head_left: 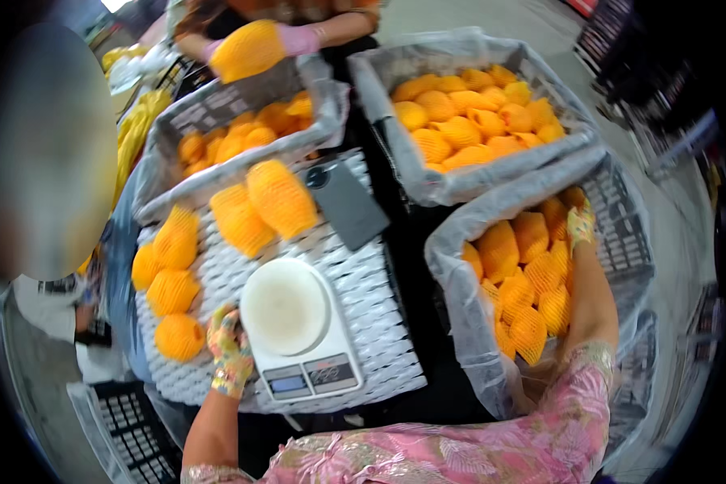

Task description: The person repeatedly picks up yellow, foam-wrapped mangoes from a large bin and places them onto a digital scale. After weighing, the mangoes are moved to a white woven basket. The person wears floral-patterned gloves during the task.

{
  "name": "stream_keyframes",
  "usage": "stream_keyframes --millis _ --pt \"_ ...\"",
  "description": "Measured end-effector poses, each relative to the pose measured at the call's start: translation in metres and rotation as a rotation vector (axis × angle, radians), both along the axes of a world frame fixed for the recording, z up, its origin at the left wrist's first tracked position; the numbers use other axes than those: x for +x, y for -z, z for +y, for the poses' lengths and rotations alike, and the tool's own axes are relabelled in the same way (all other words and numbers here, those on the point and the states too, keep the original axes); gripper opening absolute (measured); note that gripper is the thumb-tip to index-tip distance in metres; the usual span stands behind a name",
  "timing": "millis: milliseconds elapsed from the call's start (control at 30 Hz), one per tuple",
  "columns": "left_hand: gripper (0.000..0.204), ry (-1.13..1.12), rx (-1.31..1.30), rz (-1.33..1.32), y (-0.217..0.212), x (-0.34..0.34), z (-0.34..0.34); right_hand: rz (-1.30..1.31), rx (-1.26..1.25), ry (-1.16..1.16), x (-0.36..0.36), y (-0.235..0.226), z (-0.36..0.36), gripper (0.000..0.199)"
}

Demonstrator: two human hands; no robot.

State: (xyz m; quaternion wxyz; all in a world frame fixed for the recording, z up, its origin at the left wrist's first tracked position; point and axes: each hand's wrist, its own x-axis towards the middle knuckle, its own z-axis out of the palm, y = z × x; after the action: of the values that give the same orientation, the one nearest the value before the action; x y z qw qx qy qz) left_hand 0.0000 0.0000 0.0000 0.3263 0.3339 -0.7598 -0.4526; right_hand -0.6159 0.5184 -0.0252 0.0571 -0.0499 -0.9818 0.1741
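Note:
My left hand (230,352), in a patterned glove, rests on the white woven mat (383,347) at the left side of a white kitchen scale (286,306). Its fingers are loosely bent and apart, with nothing seen in them. The scale's round plate is bare. My right hand (581,223), in a matching glove, reaches into the far right corner of a lined crate (452,242). Its fingers close on a netted fruit (573,197) there, though they are partly hidden. Several orange fruits in yellow foam nets (528,335) lie in this crate.
More netted fruits (282,199) and a dark phone (347,206) lie beyond the scale. Two other lined crates of fruit (460,121) stand farther off. Across the mat, a person in pink gloves holds a netted fruit (248,51). Another crate (133,427) stands lower left.

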Motion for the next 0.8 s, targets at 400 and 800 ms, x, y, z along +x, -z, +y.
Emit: stream_keyframes --millis 400,800 --pt "0.057 -0.079 -0.08 0.034 -0.094 -0.095 -0.029 0.521 -0.301 -0.723 0.229 -0.174 -0.224 0.047" --pt "0.049 0.06 0.135 -0.005 -0.028 -0.197 -0.107 -0.129 -0.236 -0.965 0.342 -0.159 -0.449 0.08"
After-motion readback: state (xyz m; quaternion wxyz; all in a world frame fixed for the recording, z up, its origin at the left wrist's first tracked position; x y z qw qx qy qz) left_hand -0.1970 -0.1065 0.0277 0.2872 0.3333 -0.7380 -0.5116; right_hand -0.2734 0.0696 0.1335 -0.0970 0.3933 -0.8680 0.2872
